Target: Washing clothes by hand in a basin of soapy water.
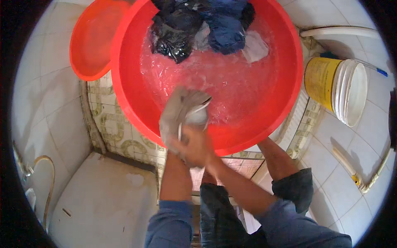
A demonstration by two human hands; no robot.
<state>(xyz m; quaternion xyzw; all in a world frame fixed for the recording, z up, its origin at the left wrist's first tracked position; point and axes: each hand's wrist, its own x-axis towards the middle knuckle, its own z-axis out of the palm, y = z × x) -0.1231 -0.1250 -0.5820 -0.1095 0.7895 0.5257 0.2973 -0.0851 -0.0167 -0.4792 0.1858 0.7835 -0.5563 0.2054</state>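
A wet grey-beige fabric item with a white cord or trim lies over the near rim of a large red plastic basin. My right hand grips its lower part, blurred. My left forearm comes up beneath the fabric, and the fabric and my right hand hide most of my left hand. Shallow water covers the basin's bottom. At its far side lie dark wet clothes, a blue garment and a pale cloth.
A smaller orange-red basin adjoins the big one at the left. At the right, a yellow and white plastic bucket lies tilted by the tiled wall. A hose hangs at the lower left, and a pipe runs at the right.
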